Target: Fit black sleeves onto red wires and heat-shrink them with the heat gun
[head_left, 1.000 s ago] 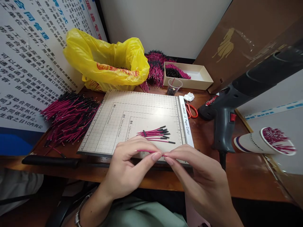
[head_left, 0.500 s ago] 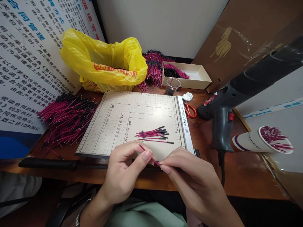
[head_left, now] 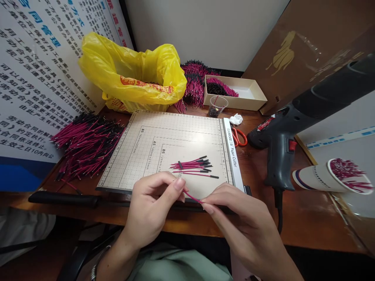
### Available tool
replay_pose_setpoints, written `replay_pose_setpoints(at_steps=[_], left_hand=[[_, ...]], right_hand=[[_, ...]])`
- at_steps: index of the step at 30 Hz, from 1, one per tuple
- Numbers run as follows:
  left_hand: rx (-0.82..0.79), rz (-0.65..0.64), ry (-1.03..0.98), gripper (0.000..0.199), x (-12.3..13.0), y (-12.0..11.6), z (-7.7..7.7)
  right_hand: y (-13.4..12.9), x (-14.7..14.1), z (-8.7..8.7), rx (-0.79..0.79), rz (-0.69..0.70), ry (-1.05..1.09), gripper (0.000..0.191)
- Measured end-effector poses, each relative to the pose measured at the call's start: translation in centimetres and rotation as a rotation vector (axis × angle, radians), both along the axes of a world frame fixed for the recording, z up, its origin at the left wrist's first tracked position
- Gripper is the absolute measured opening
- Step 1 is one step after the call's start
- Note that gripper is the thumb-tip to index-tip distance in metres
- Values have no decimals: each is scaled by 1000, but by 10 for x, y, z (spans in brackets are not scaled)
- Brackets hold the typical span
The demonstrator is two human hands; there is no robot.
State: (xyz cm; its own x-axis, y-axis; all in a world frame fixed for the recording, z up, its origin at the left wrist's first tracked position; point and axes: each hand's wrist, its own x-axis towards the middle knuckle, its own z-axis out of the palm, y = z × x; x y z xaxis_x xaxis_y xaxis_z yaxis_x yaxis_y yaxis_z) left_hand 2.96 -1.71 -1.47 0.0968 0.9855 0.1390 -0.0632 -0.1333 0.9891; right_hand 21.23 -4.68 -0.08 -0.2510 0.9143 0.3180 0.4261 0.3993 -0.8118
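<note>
A short magenta wire [head_left: 192, 197] is stretched between my two hands over the near edge of the paper cutter [head_left: 140, 156]. My left hand [head_left: 155, 207] pinches one end between thumb and forefinger, and that tip is hidden by the fingers. The opposite end sits in the fingertips of my right hand [head_left: 240, 218], also covered. Just beyond my hands, several magenta wires with black sleeves [head_left: 193, 164] lie loosely side by side on the cutter board, and a small black sleeve piece rests across their left ends.
A big heap of wires [head_left: 88, 144] lies left. Behind stand a yellow plastic bag [head_left: 134, 86], a cardboard tray [head_left: 249, 93] and a clear cup [head_left: 218, 106]. Right are orange scissors [head_left: 240, 137], a heat gun [head_left: 278, 156] and a tilted paper cup [head_left: 316, 177]. The cutter's black handle [head_left: 64, 198] lies along the near edge.
My left thumb and fingers have moved to the wire's far end, which stuck out before and is now covered. The view has shifted slightly, so the scene sits further right.
</note>
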Motion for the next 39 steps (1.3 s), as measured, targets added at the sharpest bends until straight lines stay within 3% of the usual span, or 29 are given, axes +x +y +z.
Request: replay_pose_setpoints(at_steps=[8,20,22,26,29,32,35,39], left_hand=[[-112,-147,-178,23,-7,-5,4],[113,58,258,34,-7,0,5],[115,13,230,35,-10,1,2],[-31,-114,54,38,-11,0,-4],[-61,-124,8,42,-11,0,-6],[64,3,169,42,-15,7,-2],[271,91,535,22,-22,24,0],[421,-144,845,23,-28,48,-5]], right_hand=[[3,3,3,37,14,-10,13],[2,6,5,1,41,-18,13],[2,6,5,-8,46,-15,13],[1,5,7,-48,66,10,15],[2,4,7,-57,67,33,16],[7,6,5,46,7,-74,15],[16,12,-3,182,-66,-303,14],[25,20,-14,222,-108,-523,13]])
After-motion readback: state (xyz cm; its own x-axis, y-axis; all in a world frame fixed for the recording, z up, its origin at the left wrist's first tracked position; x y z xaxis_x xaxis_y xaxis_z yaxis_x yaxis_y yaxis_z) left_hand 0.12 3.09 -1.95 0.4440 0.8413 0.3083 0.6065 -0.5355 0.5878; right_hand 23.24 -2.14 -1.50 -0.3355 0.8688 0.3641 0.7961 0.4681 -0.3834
